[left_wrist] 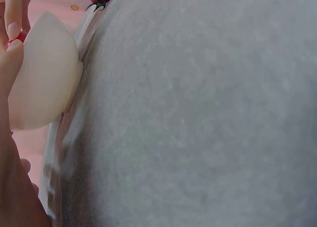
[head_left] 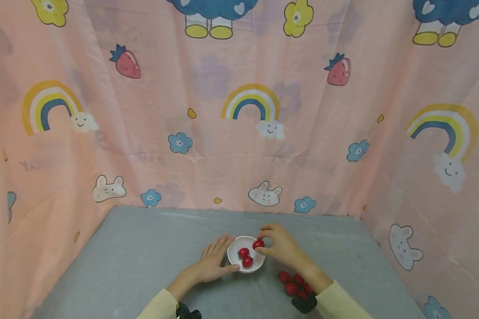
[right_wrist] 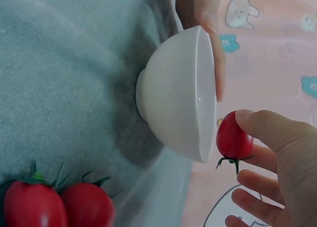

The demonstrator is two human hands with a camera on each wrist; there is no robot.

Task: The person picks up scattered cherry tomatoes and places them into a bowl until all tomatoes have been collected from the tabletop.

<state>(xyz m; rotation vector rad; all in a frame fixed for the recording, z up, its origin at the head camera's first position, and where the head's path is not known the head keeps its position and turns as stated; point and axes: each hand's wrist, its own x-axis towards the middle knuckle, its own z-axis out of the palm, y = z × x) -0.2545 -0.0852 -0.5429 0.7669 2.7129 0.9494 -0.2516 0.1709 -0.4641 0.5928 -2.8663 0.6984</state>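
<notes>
A white bowl (head_left: 231, 262) stands on the table with two cherry tomatoes (head_left: 247, 262) inside. Along its left side rests my left hand (head_left: 214, 261), fingers stretched out and thumb by the near rim. My right hand (head_left: 281, 246) pinches a red cherry tomato (right_wrist: 234, 136) between thumb and fingers, held just over the bowl's right rim. In the right wrist view its green stalk shows, and the other fingers spread loosely behind it. The bowl's white outer wall (left_wrist: 49, 73) fills the left part of the left wrist view.
Several more cherry tomatoes (head_left: 291, 289) lie in a group beneath my right forearm, beside a dark object (head_left: 304, 304). The grey cloth-covered table (head_left: 143, 248) reaches back to a pink patterned curtain (head_left: 207, 177), which also hangs at both sides.
</notes>
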